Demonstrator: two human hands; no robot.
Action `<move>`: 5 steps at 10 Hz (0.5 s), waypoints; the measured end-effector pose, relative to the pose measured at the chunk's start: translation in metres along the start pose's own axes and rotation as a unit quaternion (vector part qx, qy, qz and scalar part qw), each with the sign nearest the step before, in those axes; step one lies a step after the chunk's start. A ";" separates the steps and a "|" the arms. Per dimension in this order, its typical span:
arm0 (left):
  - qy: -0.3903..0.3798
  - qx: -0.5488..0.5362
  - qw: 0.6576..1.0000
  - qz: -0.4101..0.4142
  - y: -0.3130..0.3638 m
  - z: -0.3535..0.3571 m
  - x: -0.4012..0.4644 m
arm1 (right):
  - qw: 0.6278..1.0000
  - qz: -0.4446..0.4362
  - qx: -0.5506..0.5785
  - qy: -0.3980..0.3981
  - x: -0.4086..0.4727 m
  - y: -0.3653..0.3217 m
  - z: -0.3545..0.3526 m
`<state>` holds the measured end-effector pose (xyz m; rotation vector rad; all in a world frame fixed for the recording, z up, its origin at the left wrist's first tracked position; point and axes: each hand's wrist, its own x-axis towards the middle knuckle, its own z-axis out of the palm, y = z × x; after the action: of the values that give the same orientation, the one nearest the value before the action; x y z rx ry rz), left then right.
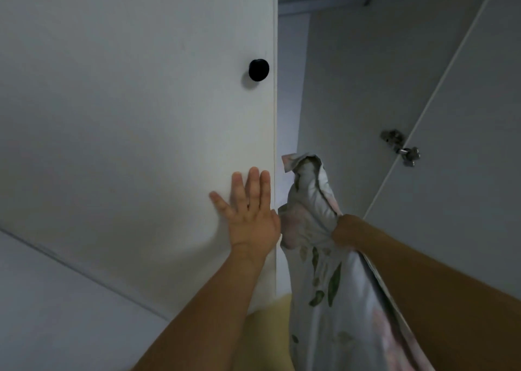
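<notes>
My left hand (pixel 249 210) lies flat with straight fingers against a white cupboard door (pixel 141 117), close to the door's right edge and well below its black round knob (pixel 258 69). My right hand (pixel 345 229) grips a bunched white cloth with green leaf and pink flower print (pixel 313 215). The cloth rises above my fist in front of the open cupboard gap and hangs down along my forearm to the bottom of the view. Most of my right hand's fingers are hidden in the fabric.
To the right, the cupboard's other white door (pixel 465 145) stands open, with a metal hinge (pixel 400 146) on it. The dim cupboard interior (pixel 332 89) shows a rail bracket near the top. Something yellow (pixel 267 328) lies low between my arms.
</notes>
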<state>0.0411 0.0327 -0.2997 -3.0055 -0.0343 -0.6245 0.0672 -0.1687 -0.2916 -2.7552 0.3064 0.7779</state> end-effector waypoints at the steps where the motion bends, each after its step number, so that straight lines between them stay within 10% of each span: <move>1: -0.021 -0.017 0.998 0.049 0.019 -0.009 -0.007 | 0.999 0.031 -0.011 -0.004 -0.017 0.020 0.004; 5: -0.013 -0.112 0.955 0.273 0.172 -0.080 -0.033 | 0.992 0.106 -0.060 -0.023 -0.146 0.165 -0.008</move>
<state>-0.0153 -0.1450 -0.2507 -3.0044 0.8872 -0.5501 -0.0957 -0.3080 -0.2386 -2.8420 0.5677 0.9396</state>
